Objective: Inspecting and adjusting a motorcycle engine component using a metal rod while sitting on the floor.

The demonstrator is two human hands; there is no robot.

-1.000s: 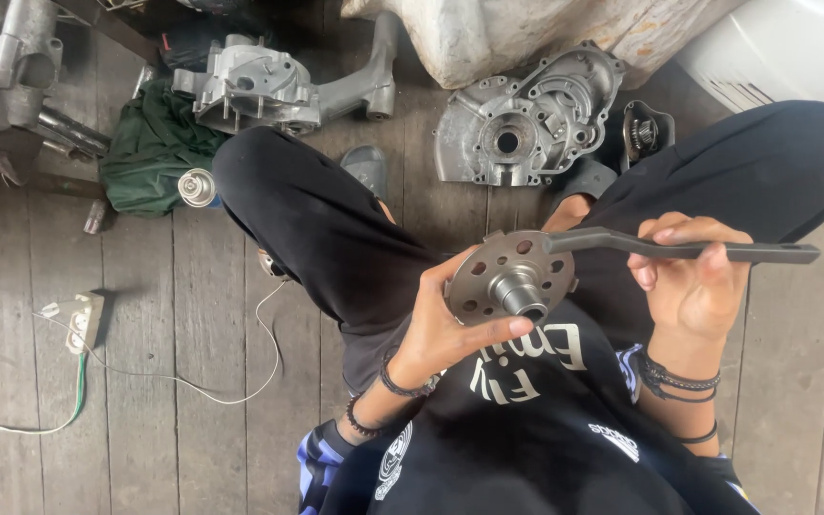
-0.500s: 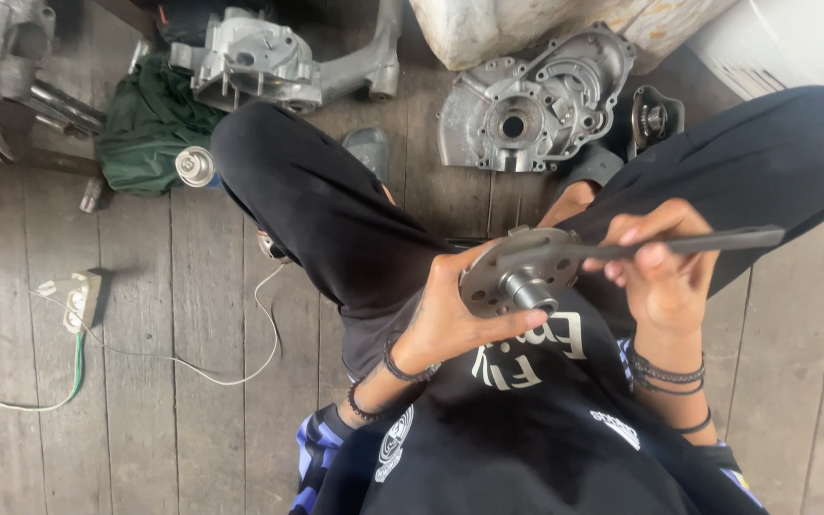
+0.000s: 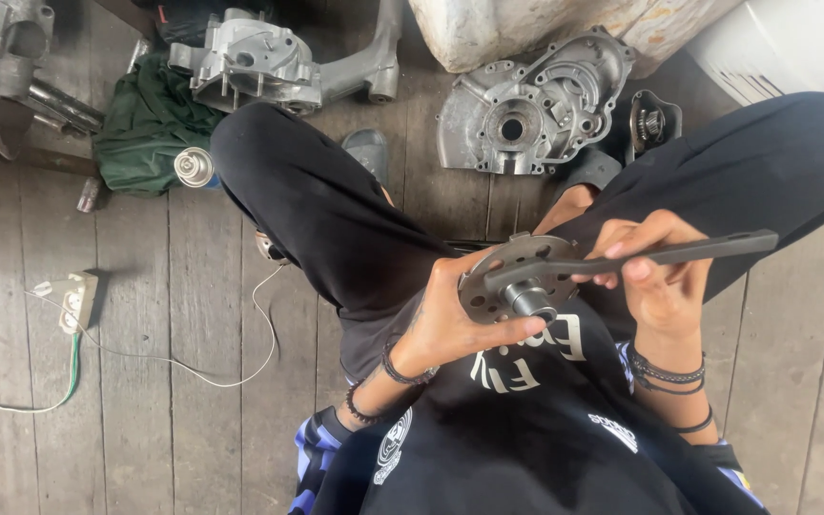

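Currently: left hand (image 3: 450, 319) wrapped around a round holed metal disc (image 3: 512, 277) with a short hub (image 3: 531, 300), held over the lap between the knees. Right hand (image 3: 655, 277) closed on a flat dark wrench (image 3: 641, 256), its far end laid across the disc face, handle sticking out to the right. Beyond on the plank floor (image 3: 135, 286): grey engine case (image 3: 526, 110), second casing (image 3: 255, 62), green cloth (image 3: 150, 124), spray can (image 3: 193, 167), power strip (image 3: 75, 300).

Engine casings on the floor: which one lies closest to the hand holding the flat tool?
The round-holed casing half lying past the right hand, beside the small gear part. The other casing lies farther left, beside the green cloth.
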